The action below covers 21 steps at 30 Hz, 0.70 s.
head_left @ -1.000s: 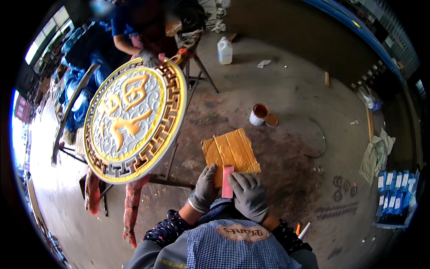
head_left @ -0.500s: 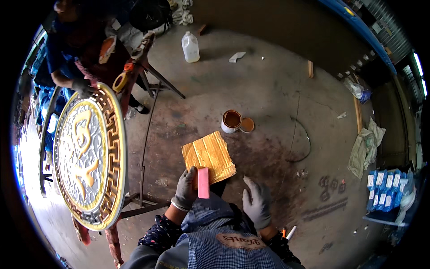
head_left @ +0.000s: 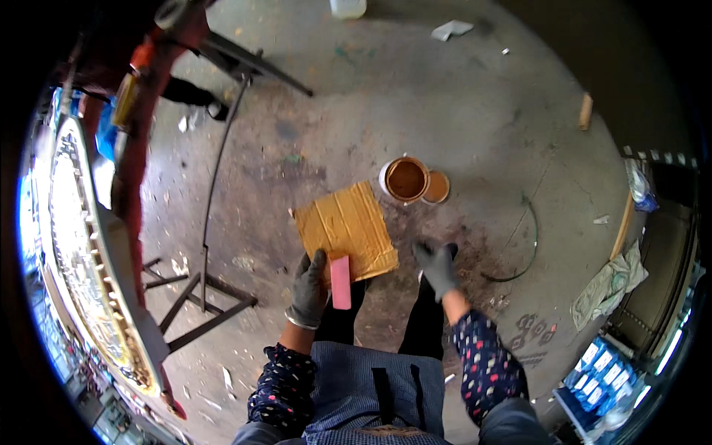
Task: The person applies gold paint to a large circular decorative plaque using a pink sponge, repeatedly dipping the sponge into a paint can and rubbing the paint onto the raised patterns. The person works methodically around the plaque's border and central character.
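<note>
My left hand, in a grey glove, is closed on the near edge of a piece of cardboard smeared with golden-brown paint. A flat pink block lies against the same edge beside my thumb; how it is held is hidden. My gloved right hand is empty, its thumb and fingers apart, to the right of the cardboard. Beyond it on the floor stands an open can of brown paint. A round brown-coated lid or shallow tin sits against the can's right side.
At the left, a large round ornamental panel leans by a red-stained beam and dark metal trestle legs. Another person's dark shoe shows behind. A thin hose, cloth and blue packages are at the right.
My view has tipped downward and turned, so the panel sits further left and the jug nears the top edge. My right hand has reached forward, away from my body. The left keeps its hold.
</note>
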{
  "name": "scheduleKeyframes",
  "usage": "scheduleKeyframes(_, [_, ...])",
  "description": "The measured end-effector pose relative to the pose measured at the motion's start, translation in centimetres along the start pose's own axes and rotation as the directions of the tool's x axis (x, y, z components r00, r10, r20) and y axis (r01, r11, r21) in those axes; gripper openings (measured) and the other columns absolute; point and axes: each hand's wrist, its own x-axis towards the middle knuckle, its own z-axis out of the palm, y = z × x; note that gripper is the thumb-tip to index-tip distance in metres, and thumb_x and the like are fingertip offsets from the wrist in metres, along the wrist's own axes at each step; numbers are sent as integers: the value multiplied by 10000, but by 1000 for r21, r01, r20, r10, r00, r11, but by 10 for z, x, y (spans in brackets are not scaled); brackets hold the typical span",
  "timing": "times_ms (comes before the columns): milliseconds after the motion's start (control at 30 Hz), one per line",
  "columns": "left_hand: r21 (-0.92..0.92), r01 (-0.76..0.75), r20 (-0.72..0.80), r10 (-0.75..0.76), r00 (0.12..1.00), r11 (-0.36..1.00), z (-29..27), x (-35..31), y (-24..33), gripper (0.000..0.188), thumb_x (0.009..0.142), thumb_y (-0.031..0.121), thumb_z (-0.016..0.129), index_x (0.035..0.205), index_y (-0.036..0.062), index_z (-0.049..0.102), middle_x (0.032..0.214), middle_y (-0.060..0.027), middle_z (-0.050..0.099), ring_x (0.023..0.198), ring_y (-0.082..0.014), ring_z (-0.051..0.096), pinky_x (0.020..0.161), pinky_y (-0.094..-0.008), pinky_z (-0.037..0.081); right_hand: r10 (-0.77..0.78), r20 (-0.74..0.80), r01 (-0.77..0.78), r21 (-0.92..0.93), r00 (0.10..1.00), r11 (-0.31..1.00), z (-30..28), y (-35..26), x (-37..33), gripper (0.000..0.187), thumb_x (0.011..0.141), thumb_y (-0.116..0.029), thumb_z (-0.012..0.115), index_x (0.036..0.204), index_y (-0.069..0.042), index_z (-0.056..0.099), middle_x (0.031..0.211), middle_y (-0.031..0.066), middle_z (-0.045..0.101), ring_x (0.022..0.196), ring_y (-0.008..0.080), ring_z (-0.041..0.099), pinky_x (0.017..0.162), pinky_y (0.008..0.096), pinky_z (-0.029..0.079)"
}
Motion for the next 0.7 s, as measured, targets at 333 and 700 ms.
scheduleKeyframes(333, [-158,-38,-281,-8,960,987,-56,143,-151,427,1096,256,609,1445,18,554,1293,-61,689,1111,-144,679,928,-293,556,85,7,-85,-32,996,996,123,140,327,292,987,-261,754,1176,-42,717,935,3,730,790,93,663,686,271,529])
scheduleKeyframes(700, [-85,2,-397,-35,917,996,-69,174,-181,353,1092,265,626,1351,26,602,984,33,650,834,-48,583,735,-224,471,197,46,-201,301,979,932,126,127,294,224,1049,-321,642,980,-111,675,827,-16,689,622,49,585,520,220,415])
